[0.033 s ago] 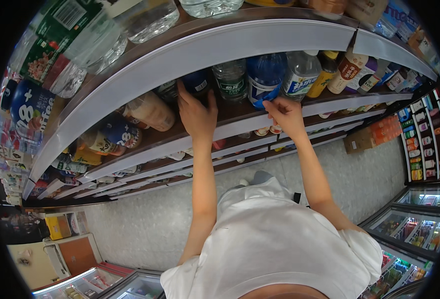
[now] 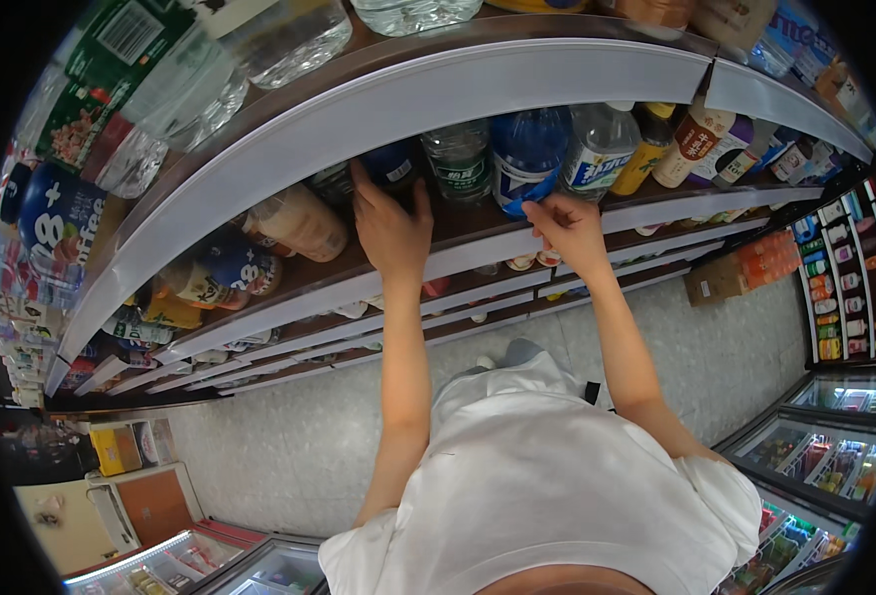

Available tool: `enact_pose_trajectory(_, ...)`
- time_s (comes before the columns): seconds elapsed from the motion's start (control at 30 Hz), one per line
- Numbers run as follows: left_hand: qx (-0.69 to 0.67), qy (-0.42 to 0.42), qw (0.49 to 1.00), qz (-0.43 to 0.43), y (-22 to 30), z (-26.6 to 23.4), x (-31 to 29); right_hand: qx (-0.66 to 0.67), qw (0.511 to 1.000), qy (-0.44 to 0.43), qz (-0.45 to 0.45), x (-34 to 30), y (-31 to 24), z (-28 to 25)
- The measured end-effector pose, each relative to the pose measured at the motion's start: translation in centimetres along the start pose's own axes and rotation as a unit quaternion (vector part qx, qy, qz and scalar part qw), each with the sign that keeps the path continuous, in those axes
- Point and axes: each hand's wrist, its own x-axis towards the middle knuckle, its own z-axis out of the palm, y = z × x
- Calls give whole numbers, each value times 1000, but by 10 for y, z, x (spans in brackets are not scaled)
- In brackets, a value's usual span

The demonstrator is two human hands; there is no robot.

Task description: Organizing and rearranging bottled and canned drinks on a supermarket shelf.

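Observation:
Both my hands reach into a shelf of drinks. My left hand (image 2: 393, 233) has its fingers on one side and its thumb on the other of a dark blue bottle (image 2: 395, 164) set back under the upper shelf; its top is hidden. To the right, my right hand (image 2: 569, 230) is bent into a pinch at the lower right of a blue bottle (image 2: 527, 144) with a blue and white label. The fingers cover part of that bottle's base. Between the two hands stands a clear bottle with a green label (image 2: 459, 164). A clear bottle with a white and green label (image 2: 600, 149) is just right of the blue one.
A pale shelf edge (image 2: 378, 94) runs close above my hands, and the lower shelf edge (image 2: 468, 253) passes below them. A beige bottle (image 2: 304, 226) stands left of my left hand. Cartons (image 2: 741, 270) sit on the floor at right. Glass-topped freezers (image 2: 825, 451) are behind me.

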Motion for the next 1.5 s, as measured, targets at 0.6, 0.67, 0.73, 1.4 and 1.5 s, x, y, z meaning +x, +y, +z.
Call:
enact_pose_trajectory(0.6, 16, 48, 998, -44, -7, 7, -3, -79, 964, 64, -245, -4, 21, 13)
enact_pose_trajectory(0.67, -2, 48, 998, -50, -5, 8, -2, -75, 957, 85, -266, -1, 26, 13)
enact_pose_trajectory(0.73, -3, 57, 997, -51, -7, 8, -3, -79, 938, 81, -329, -1, 29, 14)
enact_pose_trajectory(1.4, -178, -6, 984, 24, -11, -14, -6, -80, 953, 122, -266, -23, -15, 82)
enact_pose_trajectory(1.5, -303, 18, 950, 71, -14, -24, -6, -101, 961, 60, -248, -24, -31, 107)
